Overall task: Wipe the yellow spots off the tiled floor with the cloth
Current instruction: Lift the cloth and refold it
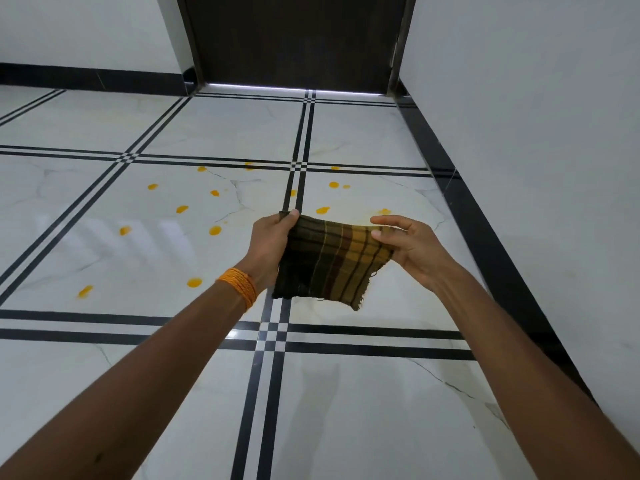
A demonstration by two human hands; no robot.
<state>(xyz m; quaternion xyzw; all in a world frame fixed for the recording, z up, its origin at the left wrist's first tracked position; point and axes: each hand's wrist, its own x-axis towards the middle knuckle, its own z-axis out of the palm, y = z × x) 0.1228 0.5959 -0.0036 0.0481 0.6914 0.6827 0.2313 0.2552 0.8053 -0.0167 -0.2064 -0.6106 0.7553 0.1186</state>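
Hidden behind the cloth (pixel 332 265): fingers of the left hand (pixel 273 244), a patch of floor (pixel 346 410), part of a pale yellow smear (pixel 360 221). Half covered by the right hand (pixel 412 247), at the cloth's 1 o'clock: one yellow spot (pixel 384 211). Cut off at 12 o'clock: door (pixel 294 39); at 6 o'clock: left forearm (pixel 138 375) and right forearm (pixel 519 368).

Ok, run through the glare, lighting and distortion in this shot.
Head view: pale streaky glare on the tiled floor at left; a bright strip of light under the door; the wide-angle lens splays the tile lines; cloth, left hand and right hand are sharp.
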